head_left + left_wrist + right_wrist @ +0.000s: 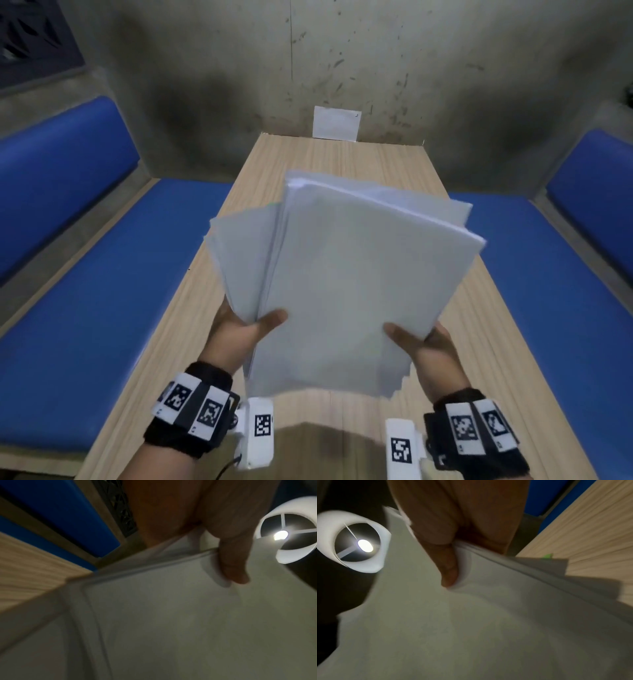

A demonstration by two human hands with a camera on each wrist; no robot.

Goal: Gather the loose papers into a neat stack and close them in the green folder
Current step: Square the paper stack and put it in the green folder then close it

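In the head view, both hands are holding a bundle of white papers [342, 281] up above the wooden counter [342, 157]. The left hand [239, 334] is gripping the bundle's near left corner, its thumb lying on top and the fingers hidden beneath. The right hand [424, 346] is gripping the near right corner the same way, thumb on the top sheet. The sheets are fanning out unevenly: several are sticking out past the left hand's side, others are showing beyond the far edge, and the near edge between the 2 hands is looking ragged. A thin sliver of green is peeking out at the upper left of the fan, too small to identify. A white card [336, 122] is standing against the wall well beyond the hands, at the counter's far end. Blue cushioned benches [102, 291] are running along both sides.

In the left wrist view, the left hand's thumb [231, 566] is pressing down on the top sheet while the papers [171, 622] are filling the lower frame, their stepped edges offset toward the counter [25, 572]. A lit lamp shade [288, 536] is showing beyond the thumb.

In the right wrist view, the right hand's thumb [448, 566] is pinching the papers [471, 628], which are bending under it. A small green corner [547, 556] is showing past the sheets' outer edge, lying on the counter [590, 540].
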